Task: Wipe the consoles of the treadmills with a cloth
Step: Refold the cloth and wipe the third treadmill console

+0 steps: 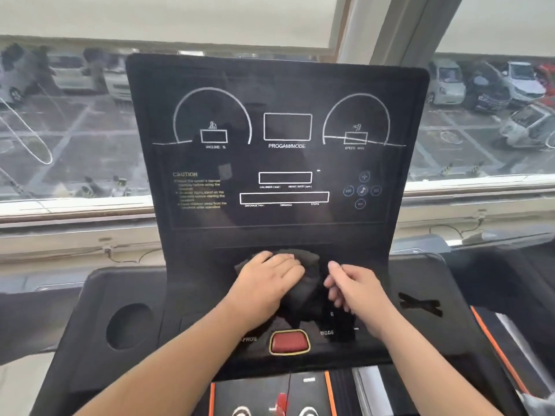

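A black treadmill console (279, 163) fills the middle of the head view, with white dial outlines and the words PROGRAM/MODE on its dark screen. A dark cloth (303, 283) lies bunched on the lower panel below the screen. My left hand (267, 277) presses flat on the cloth's left part, fingers together. My right hand (354, 289) sits at the cloth's right edge with its fingers curled onto the fabric. A red stop button (289, 342) sits just below the cloth, between the PROG and MODE labels.
A round cup holder (130, 325) is sunk in the left tray. A black X mark (420, 304) is on the right tray. Orange-trimmed rails run at the right and bottom. A window behind the console shows parked cars, with a sill and cables along it.
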Demonstrator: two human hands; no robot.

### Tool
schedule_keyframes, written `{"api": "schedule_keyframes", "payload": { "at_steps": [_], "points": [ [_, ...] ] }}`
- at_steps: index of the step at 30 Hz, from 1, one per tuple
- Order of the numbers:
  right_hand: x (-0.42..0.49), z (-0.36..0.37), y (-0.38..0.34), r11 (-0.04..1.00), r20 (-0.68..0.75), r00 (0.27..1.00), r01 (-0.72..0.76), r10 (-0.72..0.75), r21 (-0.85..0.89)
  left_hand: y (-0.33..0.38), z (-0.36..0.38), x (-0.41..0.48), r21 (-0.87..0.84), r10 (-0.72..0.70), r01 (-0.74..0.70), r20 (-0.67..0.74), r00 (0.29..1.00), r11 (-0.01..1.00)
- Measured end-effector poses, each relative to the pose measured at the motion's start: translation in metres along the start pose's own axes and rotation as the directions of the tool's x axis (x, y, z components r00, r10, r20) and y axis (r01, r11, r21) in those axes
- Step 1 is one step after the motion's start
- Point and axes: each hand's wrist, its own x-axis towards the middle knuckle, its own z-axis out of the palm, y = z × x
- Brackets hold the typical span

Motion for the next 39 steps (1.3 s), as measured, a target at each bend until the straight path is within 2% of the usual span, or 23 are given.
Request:
{"api": "schedule_keyframes", "payload": {
  "at_steps": [3, 5, 7, 8, 9, 10, 11, 12, 13, 14, 15, 16, 17, 19, 20, 22, 24, 26, 29, 31, 34, 36, 39],
  "points": [
    [-0.003, 0.027, -0.01, 1.0, 0.088, 0.996, 0.015, -0.015, 0.01, -0.028, -0.007, -0.048, -0.034, -0.187, 0.188, 0.028, 0.982, 0.982],
    [-0.003, 0.044, -0.018, 1.0, 0.121, 0.993, 0.016, -0.019, 0.024, -0.042, -0.016, -0.076, -0.055, -0.335, 0.34, 0.081, 0.939, 0.939],
    [-0.004, 0.059, -0.025, 0.999, 0.145, 0.989, 0.021, -0.026, 0.04, -0.05, -0.027, -0.099, -0.108, -0.499, 0.509, 0.109, 0.86, 0.854],
    [-0.004, 0.065, -0.029, 0.998, 0.155, 0.987, 0.032, -0.039, 0.049, -0.051, -0.033, -0.108, -0.159, -0.602, 0.61, 0.098, 0.792, 0.777],
    [-0.004, 0.069, -0.034, 0.997, 0.161, 0.986, 0.04, -0.049, 0.06, -0.052, -0.035, -0.115, -0.228, -0.712, 0.703, 0.054, 0.7, 0.674],
    [-0.005, 0.072, -0.038, 0.997, 0.159, 0.986, 0.036, -0.047, 0.072, -0.052, -0.039, -0.12, -0.335, -0.837, 0.794, 0.026, 0.547, 0.508],
    [-0.006, 0.072, -0.042, 0.996, 0.153, 0.987, 0.028, -0.042, 0.087, -0.052, -0.043, -0.123, -0.496, -0.941, 0.82, 0.013, 0.337, 0.287],
    [-0.007, 0.071, -0.045, 0.995, 0.15, 0.988, 0.024, -0.039, 0.101, -0.051, -0.047, -0.124, -0.649, -0.99, 0.757, 0.041, 0.135, 0.076],
    [-0.008, 0.07, -0.047, 0.993, 0.146, 0.988, 0.026, -0.043, 0.112, -0.047, -0.05, -0.122, -0.772, -0.996, 0.63, 0.082, -0.028, -0.081],
    [-0.009, 0.067, -0.05, 0.993, 0.132, 0.99, 0.037, -0.052, 0.116, -0.04, -0.055, -0.115, -0.845, -0.99, 0.517, 0.093, -0.109, -0.137],
    [-0.011, 0.065, -0.053, 0.992, 0.095, 0.993, 0.053, -0.064, 0.116, -0.034, -0.06, -0.105, -0.879, -0.99, 0.461, 0.07, -0.125, -0.12],
    [-0.012, 0.063, -0.055, 0.992, 0.03, 0.996, 0.076, -0.08, 0.104, -0.029, -0.062, -0.095, -0.886, -0.995, 0.458, 0.029, -0.092, -0.068],
    [-0.01, 0.06, -0.054, 0.991, -0.052, 0.993, 0.107, -0.102, 0.086, -0.024, -0.064, -0.083, -0.874, -0.999, 0.485, -0.031, -0.011, 0.022],
    [-0.008, 0.051, -0.051, 0.986, -0.239, 0.96, 0.16, -0.147, 0.037, -0.018, -0.057, -0.063, -0.743, -0.971, 0.628, -0.134, 0.197, 0.23],
    [-0.006, 0.046, -0.048, 0.984, -0.324, 0.933, 0.177, -0.158, 0.029, -0.017, -0.049, -0.056, -0.654, -0.951, 0.696, -0.133, 0.28, 0.297],
    [-0.001, 0.031, -0.039, 0.984, -0.442, 0.882, 0.179, -0.161, -0.002, -0.014, -0.039, -0.046, -0.497, -0.924, 0.784, -0.121, 0.363, 0.373],
    [0.005, 0.01, -0.031, 0.992, -0.505, 0.854, 0.125, -0.123, -0.031, -0.011, -0.037, -0.041, -0.402, -0.886, 0.793, -0.138, 0.442, 0.458],
    [0.014, -0.012, -0.02, 0.995, -0.537, 0.838, 0.081, -0.097, -0.054, -0.012, -0.039, -0.04, -0.239, -0.828, 0.792, -0.145, 0.542, 0.561],
    [0.027, -0.035, -0.004, 0.996, -0.516, 0.856, 0.077, -0.04, 0.051, -0.019, -0.046, -0.034, 0.0, -0.734, 0.74, -0.124, 0.667, 0.673],
    [0.033, -0.042, 0.003, 0.987, -0.449, 0.893, 0.035, 0.04, 0.157, -0.009, -0.047, -0.022, 0.071, -0.639, 0.646, -0.105, 0.762, 0.76],
    [0.036, -0.053, 0.013, 0.994, -0.459, 0.887, -0.011, 0.061, 0.111, 0.012, -0.038, 0.01, 0.072, -0.424, 0.431, -0.095, 0.901, 0.9],
    [0.039, -0.062, 0.021, 0.994, -0.451, 0.89, -0.017, 0.063, 0.104, 0.016, -0.038, 0.032, 0.077, -0.295, 0.301, -0.085, 0.952, 0.95],
    [0.041, -0.079, 0.032, 0.977, -0.347, 0.934, -0.014, 0.088, 0.211, 0.017, -0.04, 0.05, 0.076, -0.337, 0.337, -0.024, 0.941, 0.938]
  ]
}}
